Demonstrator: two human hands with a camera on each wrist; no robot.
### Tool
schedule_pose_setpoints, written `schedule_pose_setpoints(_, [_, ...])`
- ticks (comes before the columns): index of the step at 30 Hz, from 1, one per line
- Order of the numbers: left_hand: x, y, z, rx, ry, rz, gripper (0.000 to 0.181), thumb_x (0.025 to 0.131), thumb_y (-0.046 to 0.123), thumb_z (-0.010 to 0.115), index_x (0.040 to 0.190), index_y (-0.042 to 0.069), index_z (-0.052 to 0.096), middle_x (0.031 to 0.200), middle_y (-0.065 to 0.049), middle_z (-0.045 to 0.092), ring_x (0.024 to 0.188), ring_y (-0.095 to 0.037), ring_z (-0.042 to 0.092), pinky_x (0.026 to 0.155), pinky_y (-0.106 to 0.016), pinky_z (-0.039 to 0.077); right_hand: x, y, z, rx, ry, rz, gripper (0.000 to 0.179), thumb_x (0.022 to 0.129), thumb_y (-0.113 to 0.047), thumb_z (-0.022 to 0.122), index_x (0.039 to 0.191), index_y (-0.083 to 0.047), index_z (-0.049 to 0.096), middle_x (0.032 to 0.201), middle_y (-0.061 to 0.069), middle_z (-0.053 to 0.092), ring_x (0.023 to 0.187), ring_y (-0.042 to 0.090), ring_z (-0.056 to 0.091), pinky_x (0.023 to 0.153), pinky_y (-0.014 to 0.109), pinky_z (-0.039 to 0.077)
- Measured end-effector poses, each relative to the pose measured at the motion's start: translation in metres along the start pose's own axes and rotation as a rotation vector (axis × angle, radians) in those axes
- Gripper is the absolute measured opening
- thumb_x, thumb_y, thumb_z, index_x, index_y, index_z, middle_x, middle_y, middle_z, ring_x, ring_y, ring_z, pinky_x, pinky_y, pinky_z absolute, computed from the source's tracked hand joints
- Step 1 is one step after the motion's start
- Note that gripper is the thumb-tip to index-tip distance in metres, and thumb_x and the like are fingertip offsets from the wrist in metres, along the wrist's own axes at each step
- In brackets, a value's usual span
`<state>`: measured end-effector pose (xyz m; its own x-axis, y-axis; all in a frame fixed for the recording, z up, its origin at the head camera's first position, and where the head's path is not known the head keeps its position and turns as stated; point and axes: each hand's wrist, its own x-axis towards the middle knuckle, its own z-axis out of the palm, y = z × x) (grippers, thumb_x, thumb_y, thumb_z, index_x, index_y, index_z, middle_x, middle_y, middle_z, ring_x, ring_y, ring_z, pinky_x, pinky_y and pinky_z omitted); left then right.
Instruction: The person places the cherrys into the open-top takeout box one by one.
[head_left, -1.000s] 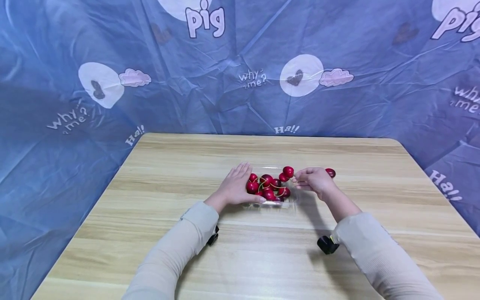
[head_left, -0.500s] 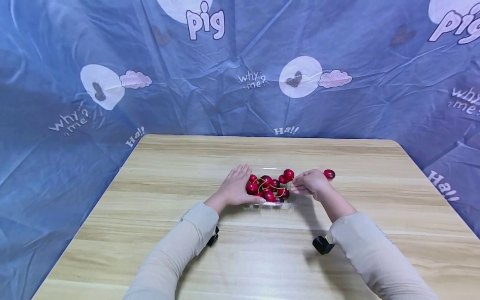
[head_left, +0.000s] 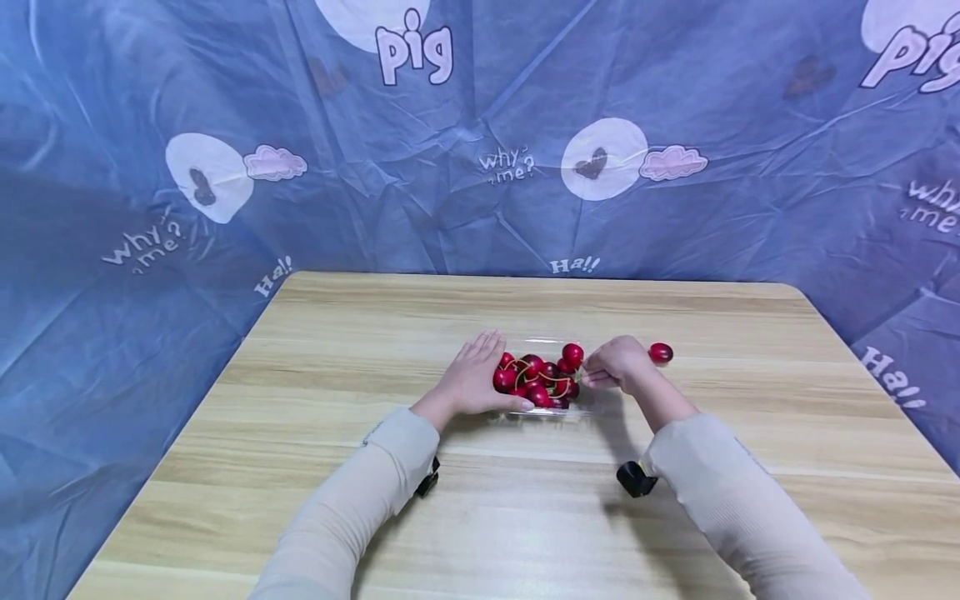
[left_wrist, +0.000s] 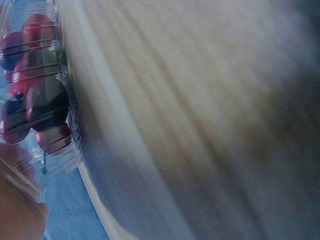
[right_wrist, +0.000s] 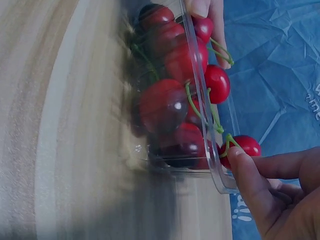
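A clear plastic box (right_wrist: 218, 175) filled with red cherries (right_wrist: 162, 106) stands on the table. My left hand (head_left: 472, 382) holds it at the left end, fingers spread toward the far side and thumb along the near rim. At the right end, my right hand (head_left: 618, 365) pinches green stems between thumb and forefinger. From these stems hangs a bright red cherry (right_wrist: 248, 145), right at the box's rim, with a second cherry (head_left: 565, 366) close below it in the head view. In the left wrist view, several dark cherries (left_wrist: 47, 102) show through the ribbed wall.
A single cherry (head_left: 661, 353) lies on the wood-grain table (head_left: 480, 517), just right of my right hand. Behind the table hangs a blue printed cloth (head_left: 420, 208). Black wrist cameras sit under both sleeves, the right camera (head_left: 636, 479) low over the tabletop.
My right hand has moved a little left and down with the cherries on their stems, bringing them in over the box's right end. The left hand stays in place on the box.
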<state>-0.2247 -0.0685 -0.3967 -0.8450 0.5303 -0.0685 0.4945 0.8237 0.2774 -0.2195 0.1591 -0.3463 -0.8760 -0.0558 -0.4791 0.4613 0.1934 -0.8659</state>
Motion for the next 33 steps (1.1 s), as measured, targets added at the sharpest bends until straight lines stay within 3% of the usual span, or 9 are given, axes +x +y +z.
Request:
schedule_pose_setpoints(13, [0.000,0.002,-0.002,0.003,-0.003,0.002,0.111,0.062,0.079,0.039,0.137,0.002,0.011,0.143,-0.012,0.004,0.130,-0.024,-0.002,0.103,-0.036,0.001,-0.002,-0.003,-0.003,0.007,-0.012,0.008,0.016,0.078,0.012,0.044,0.088,0.021,0.052,0.059,0.012,0.060,0.051,0.016,0.059,0.057,0.027,0.052])
schedule_pose_setpoints(19, [0.000,0.000,-0.001,-0.001,-0.005,0.003,0.112,0.062,0.080,0.038,0.138,0.002,0.010,0.143,-0.011,0.003,0.129,-0.023,-0.003,0.103,-0.035,0.000,-0.007,0.001,-0.010,0.031,-0.046,-0.026,0.025,0.080,0.010,0.044,0.100,0.025,0.045,0.063,0.013,0.061,0.055,0.016,0.061,0.059,0.027,0.052])
schedule_pose_setpoints(26, [0.000,-0.001,-0.001,-0.007,0.004,0.007,0.111,0.062,0.078,0.039,0.137,0.002,0.011,0.143,-0.012,0.004,0.130,-0.024,-0.001,0.104,-0.036,0.001,-0.010,0.012,-0.021,0.181,-0.119,-0.063,0.025,0.083,0.009,0.045,0.103,0.022,0.043,0.068,0.013,0.062,0.062,0.018,0.063,0.064,0.026,0.051])
schedule_pose_setpoints(30, [0.000,0.000,-0.001,0.000,0.005,0.010,0.112,0.062,0.079,0.039,0.137,0.002,0.011,0.143,-0.012,0.004,0.130,-0.025,0.000,0.103,-0.036,0.001,-0.011,0.020,-0.027,0.283,-0.129,-0.093,0.034,0.084,0.008,0.043,0.113,0.025,0.033,0.071,0.013,0.063,0.067,0.019,0.063,0.069,0.028,0.050])
schedule_pose_setpoints(33, [-0.001,0.000,-0.001,-0.002,0.001,0.011,0.112,0.062,0.079,0.039,0.137,0.002,0.011,0.143,-0.012,0.004,0.130,-0.025,0.000,0.104,-0.036,0.001,-0.012,0.026,-0.031,0.346,-0.101,-0.120,0.031,0.085,0.009,0.043,0.111,0.022,0.037,0.072,0.012,0.063,0.068,0.020,0.063,0.070,0.028,0.050])
